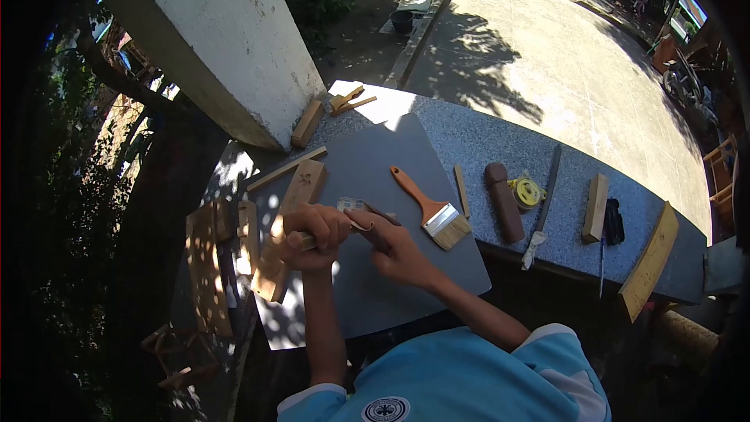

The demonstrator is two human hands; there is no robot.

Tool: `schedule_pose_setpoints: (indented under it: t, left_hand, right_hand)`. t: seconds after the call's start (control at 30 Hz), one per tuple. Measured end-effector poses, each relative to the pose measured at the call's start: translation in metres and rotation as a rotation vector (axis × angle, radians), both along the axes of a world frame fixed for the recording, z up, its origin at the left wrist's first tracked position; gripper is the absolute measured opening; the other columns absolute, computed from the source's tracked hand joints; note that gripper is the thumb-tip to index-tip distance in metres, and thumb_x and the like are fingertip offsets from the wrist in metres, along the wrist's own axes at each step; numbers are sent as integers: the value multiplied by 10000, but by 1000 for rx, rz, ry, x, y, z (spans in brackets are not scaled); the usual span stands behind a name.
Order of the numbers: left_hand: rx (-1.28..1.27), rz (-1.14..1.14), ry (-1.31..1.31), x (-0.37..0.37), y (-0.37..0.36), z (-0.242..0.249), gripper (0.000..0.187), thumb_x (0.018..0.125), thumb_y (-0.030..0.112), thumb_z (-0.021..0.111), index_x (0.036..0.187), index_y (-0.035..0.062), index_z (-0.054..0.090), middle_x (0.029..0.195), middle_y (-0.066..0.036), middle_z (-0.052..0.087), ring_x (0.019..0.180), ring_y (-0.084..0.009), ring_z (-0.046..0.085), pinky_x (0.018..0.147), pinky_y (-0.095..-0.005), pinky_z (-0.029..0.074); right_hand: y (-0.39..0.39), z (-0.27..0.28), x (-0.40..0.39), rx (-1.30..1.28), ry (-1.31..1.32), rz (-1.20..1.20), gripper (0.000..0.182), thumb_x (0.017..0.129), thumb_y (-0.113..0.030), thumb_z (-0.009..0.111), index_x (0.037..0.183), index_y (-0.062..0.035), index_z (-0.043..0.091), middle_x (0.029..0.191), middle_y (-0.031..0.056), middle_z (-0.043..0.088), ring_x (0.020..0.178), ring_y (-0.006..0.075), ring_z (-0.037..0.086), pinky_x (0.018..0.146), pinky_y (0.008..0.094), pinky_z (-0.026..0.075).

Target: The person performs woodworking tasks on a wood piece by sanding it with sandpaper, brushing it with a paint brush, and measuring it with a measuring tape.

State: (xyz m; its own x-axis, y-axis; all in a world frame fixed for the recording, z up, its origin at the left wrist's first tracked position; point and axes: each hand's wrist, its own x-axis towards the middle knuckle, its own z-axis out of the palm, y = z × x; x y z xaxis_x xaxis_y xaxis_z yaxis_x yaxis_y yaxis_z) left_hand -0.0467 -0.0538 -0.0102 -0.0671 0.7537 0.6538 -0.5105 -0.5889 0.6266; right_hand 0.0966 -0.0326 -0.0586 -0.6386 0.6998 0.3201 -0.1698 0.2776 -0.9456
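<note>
My left hand [316, 233] is closed around a small wooden piece [303, 241], whose end sticks out below the fingers. Close beside it, my right hand [400, 254] pinches a bent brown sheet with a pale printed patch [353, 204], which looks like sandpaper. The two hands meet over a grey board [367, 281], and the fingers hide much of both things. Behind my left wrist lies a long wooden block [301, 185] with a carved mark. A paintbrush [432, 209] with an orange handle rests to the right of my hands.
On the stone tabletop to the right are a brown wooden mallet-like piece [504, 202], a yellow tape measure [527, 191], a long file-like blade [549, 195], a wooden block [595, 207] and a curved board [650, 262]. Wooden pieces [207, 266] lie left, near a white pillar [226, 31].
</note>
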Motion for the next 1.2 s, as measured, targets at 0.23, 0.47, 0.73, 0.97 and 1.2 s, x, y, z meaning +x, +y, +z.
schedule_pose_setpoints:
  t: [0.23,0.47,0.73,0.97,1.2]
  left_hand:
    - [-124,394,-62,8,4,1,404,889,434,353,650,111,318,480,2,260,409,-96,204,406,-247,239]
    - [-137,504,-68,-5,3,2,325,895,408,333,772,108,361,614,-41,375,610,-161,393,615,-325,374]
    - [-70,538,6,-3,5,2,256,877,339,342,839,101,428,743,-76,482,885,-242,449,858,-414,339]
    - [13,590,147,19,9,2,233,869,252,307,834,68,446,890,-145,543,947,-246,466,896,-410,329]
    - [-62,705,177,29,16,14,314,858,302,336,1029,102,505,1089,-135,491,1083,-220,410,965,-382,249]
  right_hand:
    - [3,8,-14,141,-97,-56,644,637,127,348,1270,9,331,1238,197,410,1200,281,376,1004,340,292]
    - [11,-16,-20,107,-192,-39,694,626,137,365,1303,50,236,1321,213,300,1266,334,240,1060,368,153]
    - [17,-29,-26,33,-166,-3,736,616,143,348,1329,18,217,1346,205,270,1285,317,218,1054,364,162]
    - [23,-48,-14,-131,-155,4,767,606,123,340,1348,-2,194,1388,165,211,1323,282,112,1060,359,132]
    - [13,-11,-16,-161,80,117,747,631,51,361,1356,-27,199,1377,165,220,1315,271,134,1059,338,119]
